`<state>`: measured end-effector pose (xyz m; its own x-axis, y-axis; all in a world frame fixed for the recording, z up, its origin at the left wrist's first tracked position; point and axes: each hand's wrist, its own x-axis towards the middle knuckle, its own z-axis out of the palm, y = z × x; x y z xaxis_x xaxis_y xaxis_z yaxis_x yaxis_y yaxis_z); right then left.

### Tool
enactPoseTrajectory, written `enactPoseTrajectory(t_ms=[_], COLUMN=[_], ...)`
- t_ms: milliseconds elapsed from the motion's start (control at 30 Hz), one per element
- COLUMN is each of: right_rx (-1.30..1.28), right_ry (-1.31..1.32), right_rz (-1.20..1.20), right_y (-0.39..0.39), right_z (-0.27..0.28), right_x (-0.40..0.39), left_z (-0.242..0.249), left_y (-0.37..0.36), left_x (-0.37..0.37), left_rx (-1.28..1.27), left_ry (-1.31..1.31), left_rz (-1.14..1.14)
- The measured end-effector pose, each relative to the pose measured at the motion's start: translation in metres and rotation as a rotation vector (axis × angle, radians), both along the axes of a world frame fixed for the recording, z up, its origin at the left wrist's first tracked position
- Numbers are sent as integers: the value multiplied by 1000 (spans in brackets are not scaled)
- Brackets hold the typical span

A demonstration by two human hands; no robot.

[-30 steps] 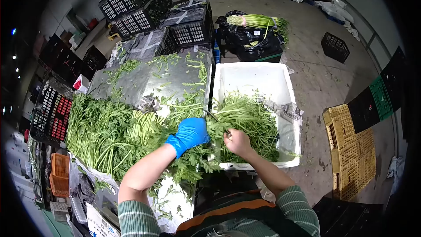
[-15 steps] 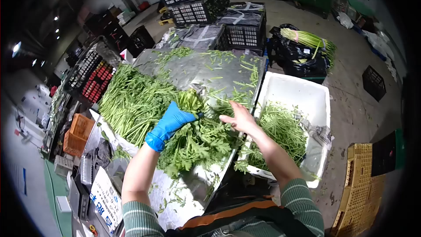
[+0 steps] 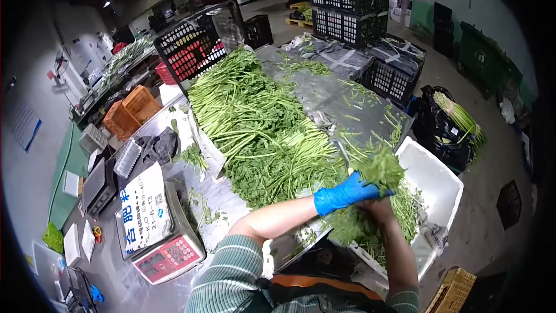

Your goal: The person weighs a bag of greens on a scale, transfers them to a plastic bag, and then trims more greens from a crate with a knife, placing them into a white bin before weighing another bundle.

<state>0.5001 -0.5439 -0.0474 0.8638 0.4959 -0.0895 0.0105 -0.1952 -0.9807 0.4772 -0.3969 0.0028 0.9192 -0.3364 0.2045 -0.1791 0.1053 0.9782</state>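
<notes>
My left hand (image 3: 350, 192), in a blue glove, is closed around a bunch of leafy greens (image 3: 382, 168) over the near side of the white foam box (image 3: 431, 165). The bunch is blurred. Right below the glove is my bare right hand (image 3: 379, 207), against the greens, its fingers hidden by leaves and the glove. Inside the box lie loose green stalks and leaves (image 3: 408, 211). To the left, a large heap of leafy greens (image 3: 260, 116) with long pale stems covers much of the metal table (image 3: 324, 94).
A scale (image 3: 168, 258) with a printed sheet stands at the left. Orange baskets (image 3: 132, 111) and a black crate (image 3: 188, 46) are beyond it. Stacked black crates (image 3: 347, 17) rise behind the table. A tied bundle of stalks (image 3: 460, 117) lies on black plastic at right.
The view has swung left. My hands have gone from the greens on the table to over the foam box, a bunch now raised in the left hand. My right hand's spread fingers are now hidden.
</notes>
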Motion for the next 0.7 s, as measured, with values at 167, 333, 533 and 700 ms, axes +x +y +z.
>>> enactPoseTrajectory(t_ms=[167,333,533,700], right_rx=[198,-1725,-1559,-1356], right_ry=[-170,-189,-1,-127], right_rz=[-266,331,222,-140], right_y=[-90,-173,-202,-162], right_z=[11,-74,-90,-58], right_x=[13,50,41,58], left_z=[15,-16,-39,-46], left_y=[14,41,33,-14], left_x=[0,-19,-33,-36], left_rx=[118,1438,672,352], left_ry=[-146,-19,304,437], left_rz=[12,-185,-203,-534])
